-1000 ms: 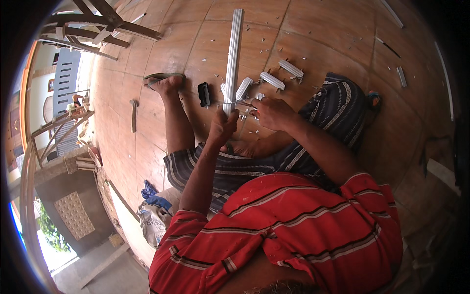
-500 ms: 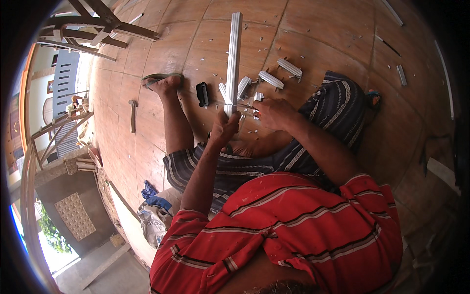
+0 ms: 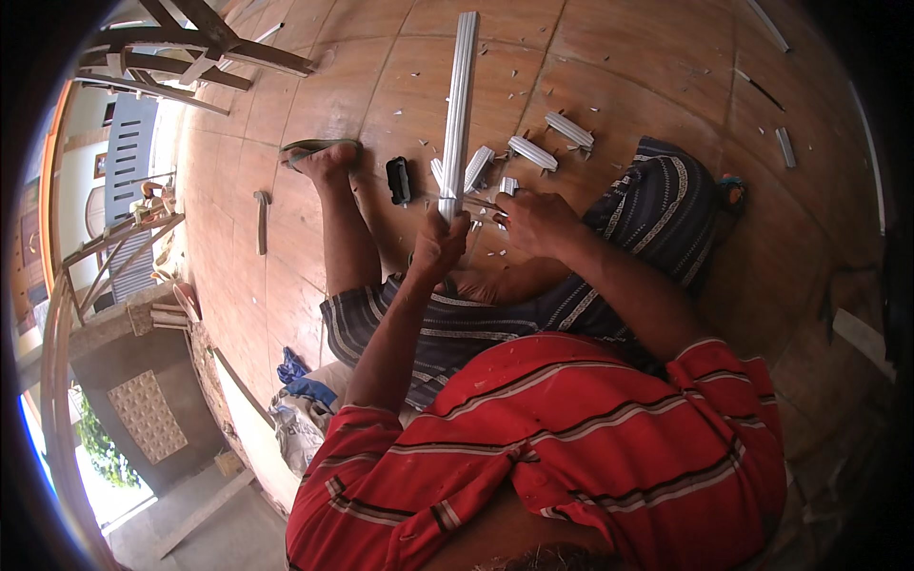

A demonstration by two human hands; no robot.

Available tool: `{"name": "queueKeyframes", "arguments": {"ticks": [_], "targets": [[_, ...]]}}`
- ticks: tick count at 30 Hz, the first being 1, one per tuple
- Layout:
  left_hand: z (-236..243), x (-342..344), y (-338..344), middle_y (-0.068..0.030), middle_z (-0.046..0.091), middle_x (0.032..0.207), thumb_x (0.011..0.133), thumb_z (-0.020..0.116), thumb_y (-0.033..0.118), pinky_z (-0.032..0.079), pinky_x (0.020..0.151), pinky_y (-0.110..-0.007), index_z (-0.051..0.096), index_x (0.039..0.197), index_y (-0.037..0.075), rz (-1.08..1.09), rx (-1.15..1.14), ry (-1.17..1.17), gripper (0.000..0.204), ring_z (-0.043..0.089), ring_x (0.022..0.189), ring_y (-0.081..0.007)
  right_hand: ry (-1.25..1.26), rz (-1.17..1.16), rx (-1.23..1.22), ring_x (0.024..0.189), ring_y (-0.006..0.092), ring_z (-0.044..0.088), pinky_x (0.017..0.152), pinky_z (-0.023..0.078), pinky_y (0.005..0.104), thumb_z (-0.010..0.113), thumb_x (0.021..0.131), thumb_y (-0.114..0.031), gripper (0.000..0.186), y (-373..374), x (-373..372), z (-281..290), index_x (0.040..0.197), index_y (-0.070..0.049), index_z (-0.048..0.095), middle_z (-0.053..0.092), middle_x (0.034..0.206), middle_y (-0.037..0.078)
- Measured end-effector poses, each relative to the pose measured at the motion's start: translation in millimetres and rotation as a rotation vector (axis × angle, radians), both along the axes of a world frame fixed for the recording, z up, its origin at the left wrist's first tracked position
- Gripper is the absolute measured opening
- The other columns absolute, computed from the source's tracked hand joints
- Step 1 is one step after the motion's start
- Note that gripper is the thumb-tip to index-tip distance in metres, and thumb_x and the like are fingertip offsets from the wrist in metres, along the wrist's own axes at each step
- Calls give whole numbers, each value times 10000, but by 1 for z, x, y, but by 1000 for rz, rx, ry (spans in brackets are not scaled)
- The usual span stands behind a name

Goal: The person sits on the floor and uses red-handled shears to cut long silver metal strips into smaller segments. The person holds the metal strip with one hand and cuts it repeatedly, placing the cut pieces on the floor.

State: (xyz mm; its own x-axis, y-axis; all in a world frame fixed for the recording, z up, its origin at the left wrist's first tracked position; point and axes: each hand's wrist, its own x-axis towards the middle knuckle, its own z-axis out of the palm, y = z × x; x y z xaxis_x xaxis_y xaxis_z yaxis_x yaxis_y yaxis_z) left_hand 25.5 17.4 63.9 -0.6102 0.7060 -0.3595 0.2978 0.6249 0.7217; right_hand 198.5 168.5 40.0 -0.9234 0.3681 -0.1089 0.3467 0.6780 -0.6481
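Setting: person sits on a wood-pattern floor, legs folded, head view looking down.
Left hand: closed in a fist round the near end of the long white trim strip, holding it down on the floor.
Right hand: fingers curled, pressed at the strip's near end, at 3 o'clock of the left hand; seems to pinch something thin, cannot tell what.
Strip position: runs from the hands straight out toward 12 o'clock, lying flat.
Cut pieces: short white offcuts lie at 1 to 2 o'clock of the hands, one more just beside the strip.
Debris: small white chips scattered on the floor around the strip.
Other items: black small tool at 10 o'clock of the hands, near the left foot; hammer further out at 9 o'clock; wooden frame at far 11 o'clock.
Progress: judged mid-way; several short pieces already cut, most of the long strip uncut, hands working at its near end.
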Motion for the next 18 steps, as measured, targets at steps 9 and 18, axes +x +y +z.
{"name": "queueKeyframes", "arguments": {"ticks": [9,18], "targets": [[-26,-4,-14,-276,654,816,942,663,239,516,658,-500,575,1084,-18,-69,14,135,306,673,726,-438,-48,19,-65,919,415,736,813,585,525,596,947,-225,259,-1,1,2,1148,-70,641,735,957,229],[-13,1,-9,-251,664,778,941,657,241,516,636,-479,604,1058,-30,-7,8,79,300,679,687,-367,-52,34,-45,922,413,739,812,586,524,601,936,-218,256,0,2,7,1134,-63,647,741,947,234]]}}
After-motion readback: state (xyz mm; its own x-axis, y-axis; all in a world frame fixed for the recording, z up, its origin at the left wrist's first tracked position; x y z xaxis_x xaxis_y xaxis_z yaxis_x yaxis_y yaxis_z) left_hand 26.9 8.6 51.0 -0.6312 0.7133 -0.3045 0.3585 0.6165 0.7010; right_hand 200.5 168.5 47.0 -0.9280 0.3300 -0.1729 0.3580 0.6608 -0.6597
